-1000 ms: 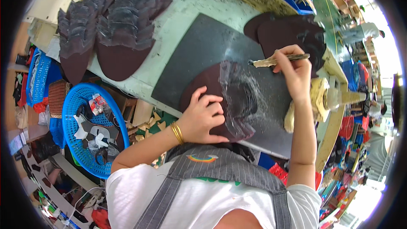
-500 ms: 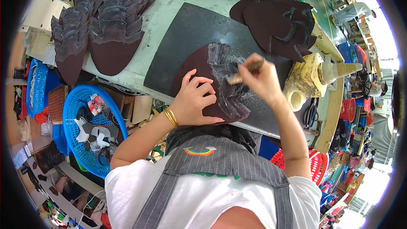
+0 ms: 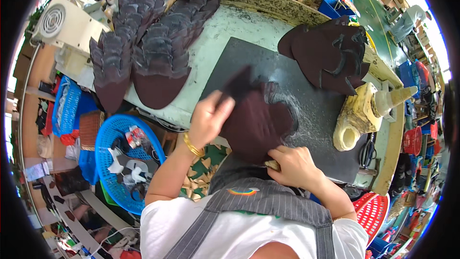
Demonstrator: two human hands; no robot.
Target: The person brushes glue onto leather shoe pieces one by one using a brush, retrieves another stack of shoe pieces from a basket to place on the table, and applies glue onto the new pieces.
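A dark brown cut piece, shaped like part of a shoe upper, is partly lifted over the black mat. My left hand is closed at its left side, thumb on top, with a dark flap blurred by motion above the fingers. My right hand is closed around a small brush at the piece's near edge, its fingers against that edge. Most of the brush is hidden by the hand. White smears mark the mat right of the piece.
Overlapping rows of brown pieces lie at the far left, and another pile at the far right. A crusted, yellowish glue container stands right of the mat, with scissors nearby. A blue basket of scraps is at the left.
The piece lay flat with its white-smeared end showing; now it is partly lifted and a plain brown face shows. The brush in my right hand has moved from the smeared end to the near edge.
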